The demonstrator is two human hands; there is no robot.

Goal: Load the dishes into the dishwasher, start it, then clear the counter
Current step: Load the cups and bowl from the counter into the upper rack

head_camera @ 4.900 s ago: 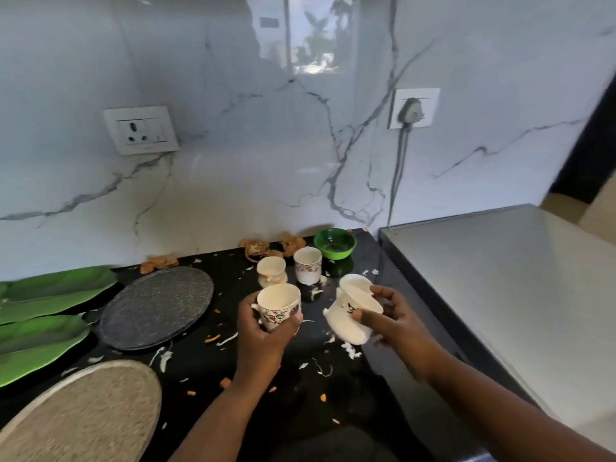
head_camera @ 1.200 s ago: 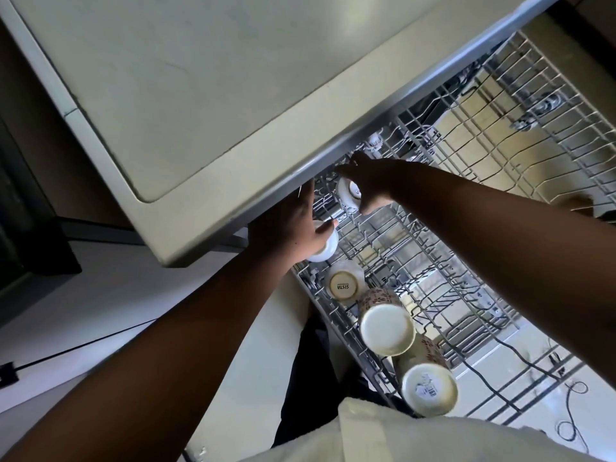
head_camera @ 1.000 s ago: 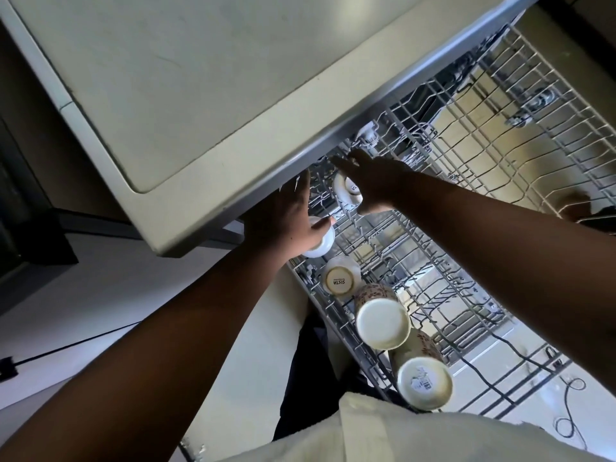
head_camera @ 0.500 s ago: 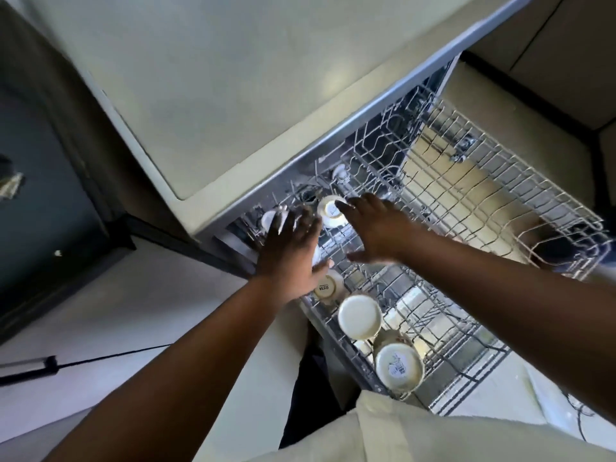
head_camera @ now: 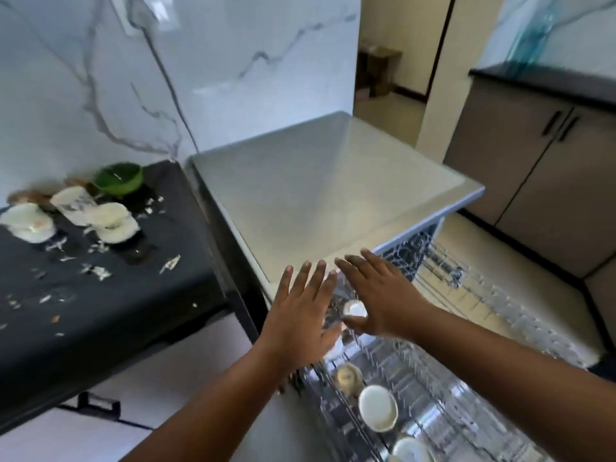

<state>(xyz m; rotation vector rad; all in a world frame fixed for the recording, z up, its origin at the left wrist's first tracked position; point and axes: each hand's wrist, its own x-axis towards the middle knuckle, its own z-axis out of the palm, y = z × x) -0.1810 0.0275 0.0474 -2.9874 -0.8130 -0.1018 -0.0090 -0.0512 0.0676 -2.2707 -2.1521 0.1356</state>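
The dishwasher [head_camera: 320, 191] has a flat grey top, and its wire upper rack [head_camera: 433, 378] is pulled out to the right. Several white cups [head_camera: 378, 408] stand upside down along the rack's near edge. My left hand [head_camera: 303, 315] and my right hand [head_camera: 376, 295] hover above the rack's near corner with fingers spread and straight, holding nothing. On the black counter [head_camera: 100, 295] at the left stand three white cups [head_camera: 108, 221] and a green bowl [head_camera: 118, 178].
White and orange food scraps [head_camera: 96, 271] litter the counter. A marble wall rises behind it, with a plugged cord running down. Brown cabinets [head_camera: 533, 181] with a dark top stand at the right, and a doorway opens beyond.
Both hands have let go of the cups set in the rack and lifted away, fingers spread. The view has swung up from the rack toward the counter and wall.
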